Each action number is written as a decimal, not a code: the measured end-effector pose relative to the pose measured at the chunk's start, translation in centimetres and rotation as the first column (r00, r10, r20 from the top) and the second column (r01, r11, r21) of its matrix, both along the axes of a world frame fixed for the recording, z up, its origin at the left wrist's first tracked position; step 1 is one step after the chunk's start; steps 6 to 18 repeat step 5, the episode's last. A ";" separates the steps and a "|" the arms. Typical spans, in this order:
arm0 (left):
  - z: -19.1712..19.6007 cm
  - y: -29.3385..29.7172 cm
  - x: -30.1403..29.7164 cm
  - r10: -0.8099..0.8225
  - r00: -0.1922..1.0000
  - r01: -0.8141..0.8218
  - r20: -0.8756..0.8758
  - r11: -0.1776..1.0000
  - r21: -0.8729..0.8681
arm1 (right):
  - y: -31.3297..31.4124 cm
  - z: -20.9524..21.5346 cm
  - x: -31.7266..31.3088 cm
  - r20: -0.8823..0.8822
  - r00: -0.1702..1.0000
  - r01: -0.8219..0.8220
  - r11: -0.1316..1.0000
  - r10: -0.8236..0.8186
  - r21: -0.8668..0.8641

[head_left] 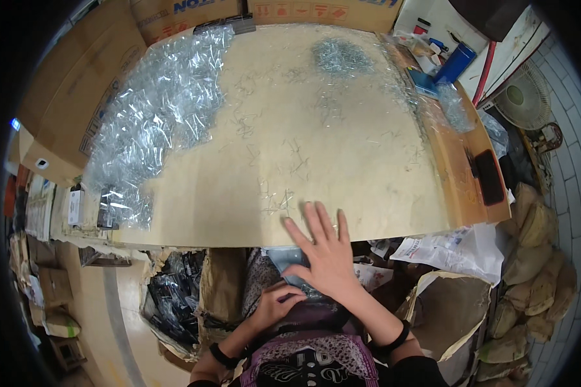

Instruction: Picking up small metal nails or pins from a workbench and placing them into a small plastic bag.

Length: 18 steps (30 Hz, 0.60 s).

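The table (368,193) middle lies open; plastic bags (155,116) crowd its left, a pile of metal clips (341,57) its far edge.

Thin metal wire pieces (277,203) lie loose and flat on the pale desk (368,168), scattered in a sparse cluster just beyond the fingertips of the right hand (326,248), which is spread open at the desk's near edge. They are silvery, bent and tangled, crossing one another. A much denser grey heap of the same wire pieces (341,57) sits well apart, near the far edge.
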State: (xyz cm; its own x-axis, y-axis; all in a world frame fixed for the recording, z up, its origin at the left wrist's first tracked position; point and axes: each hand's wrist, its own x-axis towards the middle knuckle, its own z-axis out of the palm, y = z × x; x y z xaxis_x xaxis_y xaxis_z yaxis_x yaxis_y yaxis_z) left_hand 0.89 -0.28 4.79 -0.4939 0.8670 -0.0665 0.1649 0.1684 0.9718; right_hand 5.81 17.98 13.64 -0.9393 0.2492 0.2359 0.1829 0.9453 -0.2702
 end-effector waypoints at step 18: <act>0.3 0.0 -0.2 -0.018 1.000 0.017 -0.025 0.999 -0.039 | -0.4 -1.7 -1.9 -0.032 0.995 -0.092 0.996 0.091 -0.024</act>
